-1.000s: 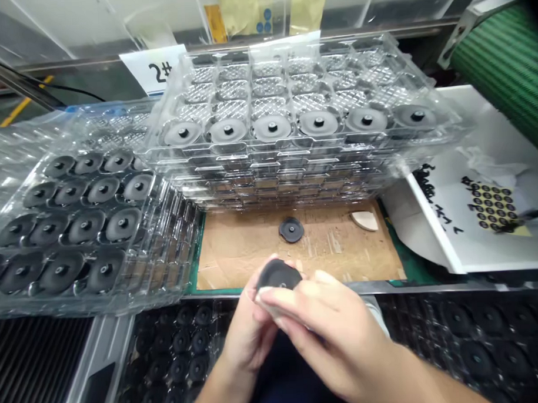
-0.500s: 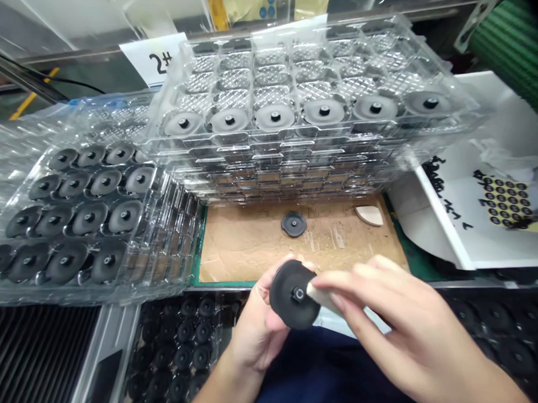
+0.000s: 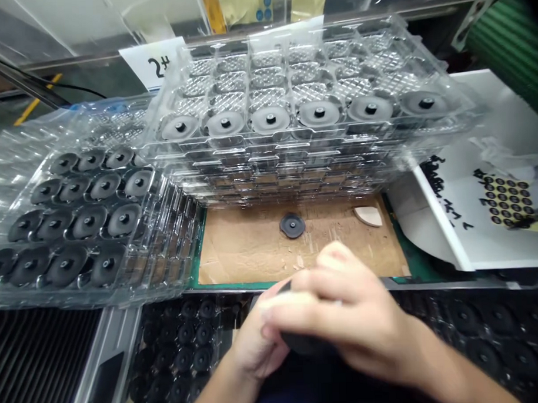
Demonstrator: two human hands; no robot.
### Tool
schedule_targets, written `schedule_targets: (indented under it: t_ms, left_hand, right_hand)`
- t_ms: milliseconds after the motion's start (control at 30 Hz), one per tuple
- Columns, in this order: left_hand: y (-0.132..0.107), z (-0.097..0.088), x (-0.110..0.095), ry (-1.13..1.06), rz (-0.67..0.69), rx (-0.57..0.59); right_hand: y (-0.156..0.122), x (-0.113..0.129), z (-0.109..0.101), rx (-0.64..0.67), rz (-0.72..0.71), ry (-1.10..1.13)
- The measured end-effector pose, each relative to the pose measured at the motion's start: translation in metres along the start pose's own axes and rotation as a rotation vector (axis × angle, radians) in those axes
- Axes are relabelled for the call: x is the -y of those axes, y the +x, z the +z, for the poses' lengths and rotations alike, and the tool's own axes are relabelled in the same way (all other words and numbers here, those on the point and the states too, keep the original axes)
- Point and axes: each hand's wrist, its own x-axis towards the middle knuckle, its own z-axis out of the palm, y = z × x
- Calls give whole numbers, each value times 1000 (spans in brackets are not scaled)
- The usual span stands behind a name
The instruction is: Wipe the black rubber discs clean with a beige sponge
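Observation:
In my left hand (image 3: 256, 337) is a round black disc (image 3: 300, 342), gripped at its edge low in front of my body. My right hand (image 3: 343, 310) is curled over the disc's face and covers most of it, including the hub. The small off-white pad seen between its fingers a moment ago is now hidden behind them. Another black disc (image 3: 292, 225), hub up, lies on the cardboard sheet (image 3: 235, 249) beyond my hands. To its right rests a cream wedge-shaped pad (image 3: 368, 216).
Stacked clear plastic trays (image 3: 284, 136) stand behind the cardboard, with discs in the top tray's front row. More disc-filled trays (image 3: 134, 253) are at left. A white bin (image 3: 495, 246) at right holds small black pieces and a sheet of round stickers (image 3: 509, 200).
My right hand has swung left and across the held disc, hiding its hub and the pad. My left hand keeps its hold in nearly the same place.

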Motion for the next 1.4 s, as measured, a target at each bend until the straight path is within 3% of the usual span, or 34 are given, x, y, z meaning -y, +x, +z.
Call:
schedule_targets:
  t_ms: [133,200,367,467,567,633,733,800,900,1067,1167,1233,1333,1400]
  left_hand:
    - [0,-4,1,-106,-6,85]
    - [-1,-8,-1,-142,-4,108]
    - [0,-15,-2,-147,3,59]
    - [1,-15,-1,-143,6,57]
    - [3,-12,1,-114,13,49]
    - [5,-8,3,-107,27,28]
    - [6,-5,3,-76,38,-46]
    - [5,-5,2,-31,66,-91]
    - [5,-4,-1,-13,139,-115]
    - [7,3,-2,-28,98,-33]
    - [7,2,-5,-26,118,0]
    - [7,-1,-5,-30,115,-2]
    - [9,-1,-2,-64,104,0]
    - [9,3,0,-81,49,-6]
  right_hand:
    - [-16,-26,-4,-243,337,-22]
    - [-31,-36,1,-290,523,44]
    - [-76,-51,32,-174,788,231]
    - [-83,-50,36,-134,854,246]
    - [-65,-36,23,-305,795,164]
    - [-45,-21,14,-400,624,84]
    - [-19,0,9,-320,208,12]
    - [-10,7,10,-184,84,49]
    - [-6,8,13,-18,170,110]
    - [-5,8,12,-249,121,5]
    - [-16,8,2,-81,89,75]
    - [-23,7,-5,0,184,54]
    - [-24,3,-8,-88,294,-108]
    - [-17,0,-5,-158,198,-171]
